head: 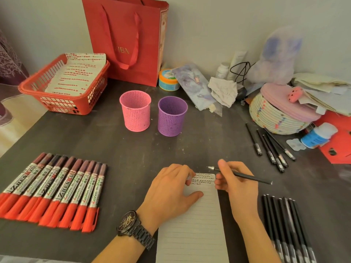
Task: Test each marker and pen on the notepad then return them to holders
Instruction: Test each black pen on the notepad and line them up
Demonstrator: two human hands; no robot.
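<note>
One black pen is pinched by the right hand, tip just above the notepad and its scribbled top. The notepad is pressed by the left hand, fingers bent, their hold unclear. Beyond are seen a pink holder and a purple holder.

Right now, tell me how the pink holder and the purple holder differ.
Colour: the pink holder is pink, the purple holder purple. Place: the pink holder stands to the left, nearer the red basket; the purple holder stands to the right and slightly closer to the person. Both stand upright, apart from each other, with perforated walls, and no pen shows inside either.
</note>
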